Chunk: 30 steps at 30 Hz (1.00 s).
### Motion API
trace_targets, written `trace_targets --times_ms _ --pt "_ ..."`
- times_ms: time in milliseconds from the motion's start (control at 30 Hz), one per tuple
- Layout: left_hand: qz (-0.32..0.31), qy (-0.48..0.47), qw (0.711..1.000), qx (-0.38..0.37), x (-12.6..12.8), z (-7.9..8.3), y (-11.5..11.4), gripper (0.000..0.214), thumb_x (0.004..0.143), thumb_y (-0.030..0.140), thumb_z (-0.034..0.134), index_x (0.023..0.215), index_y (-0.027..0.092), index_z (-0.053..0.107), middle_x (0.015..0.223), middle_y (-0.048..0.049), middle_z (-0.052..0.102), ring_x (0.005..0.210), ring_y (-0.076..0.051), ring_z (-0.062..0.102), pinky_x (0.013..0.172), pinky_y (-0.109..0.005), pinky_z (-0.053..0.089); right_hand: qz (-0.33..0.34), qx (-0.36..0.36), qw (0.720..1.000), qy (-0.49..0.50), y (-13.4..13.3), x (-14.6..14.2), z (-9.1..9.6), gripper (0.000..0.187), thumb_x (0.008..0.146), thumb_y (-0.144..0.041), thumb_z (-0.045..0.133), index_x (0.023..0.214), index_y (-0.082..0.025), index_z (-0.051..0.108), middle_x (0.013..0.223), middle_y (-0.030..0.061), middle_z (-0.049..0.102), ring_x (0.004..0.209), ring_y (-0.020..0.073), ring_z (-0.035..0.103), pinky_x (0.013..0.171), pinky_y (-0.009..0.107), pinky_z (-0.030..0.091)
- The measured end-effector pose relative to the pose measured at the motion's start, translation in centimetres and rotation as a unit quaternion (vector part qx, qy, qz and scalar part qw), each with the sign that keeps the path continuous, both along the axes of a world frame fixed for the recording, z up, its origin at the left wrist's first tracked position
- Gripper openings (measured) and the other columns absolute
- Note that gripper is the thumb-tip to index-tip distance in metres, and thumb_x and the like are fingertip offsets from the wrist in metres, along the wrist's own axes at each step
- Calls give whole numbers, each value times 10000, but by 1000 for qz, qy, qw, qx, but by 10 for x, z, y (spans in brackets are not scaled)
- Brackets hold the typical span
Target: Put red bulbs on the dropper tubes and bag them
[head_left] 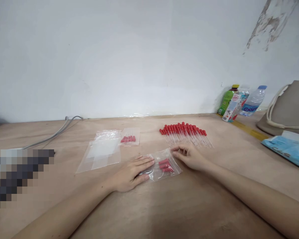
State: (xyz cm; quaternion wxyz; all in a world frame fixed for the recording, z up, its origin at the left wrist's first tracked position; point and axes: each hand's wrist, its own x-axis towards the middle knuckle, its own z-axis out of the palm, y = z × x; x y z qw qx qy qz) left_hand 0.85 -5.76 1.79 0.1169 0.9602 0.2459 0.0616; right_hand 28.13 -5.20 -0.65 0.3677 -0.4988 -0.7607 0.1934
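Observation:
A clear zip bag (155, 175) lies flat on the table with several red-bulbed droppers (165, 165) inside it. Over its left part rests my left hand (132, 171), fingers stretched out and pressing the plastic down. At the bag's upper right edge, my right hand (186, 156) is closed with thumb and fingers together on the plastic. Just beyond that hand, a fanned row of loose droppers (183, 129) lies with red bulbs away from me and clear stems toward me. The stems inside the bag are mostly hidden under my left hand.
Flat unfilled zip bags (102, 149) lie overlapped at left, beside a filled bag of droppers (130, 136). A grey cable (52, 136) runs along the back left. Bottles (254, 101), a carton (233, 108), a grey bag (286, 106) and a blue packet (286, 149) occupy the right.

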Motion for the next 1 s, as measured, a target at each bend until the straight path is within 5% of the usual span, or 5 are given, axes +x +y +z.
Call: trace_targets --times_ms 167,367,533,833,1000 --pt "4 1 1000 -5 0 1 -1 469 891 373 308 1337 261 215 1379 -9 274 1271 -187 234 1057 -411 177 -149 103 974 -140 54 8 17 180 744 -236 488 799 -175 648 791 36 643 753 152 552 700 256 398" --pt "8 17 1000 -16 0 3 -1 473 892 383 296 1339 256 210 1385 -12 257 1277 -183 216 1065 -409 154 -231 81 949 -200 114 -9 29 326 751 -376 477 949 -178 643 940 94 625 946 229 507 822 342 338" --pt "6 24 1000 -17 0 6 -2 473 893 384 288 1340 250 210 1388 -9 249 1278 -174 211 1067 -392 156 -257 14 950 -176 136 -14 30 256 661 -402 569 724 -185 690 851 108 638 923 272 519 785 379 354" --pt "-2 8 1000 -17 -1 2 1 476 888 379 310 1338 258 213 1382 -7 268 1274 -184 226 1063 -408 161 -209 -27 978 -11 115 4 46 298 784 -411 430 789 -159 589 752 37 644 667 126 579 585 213 425" --pt "-3 11 1000 -12 0 4 0 473 889 375 311 1338 263 211 1382 -2 265 1271 -187 233 1059 -411 173 -175 -13 941 290 65 25 36 269 775 -450 466 795 -182 469 703 28 604 516 86 530 464 187 422"
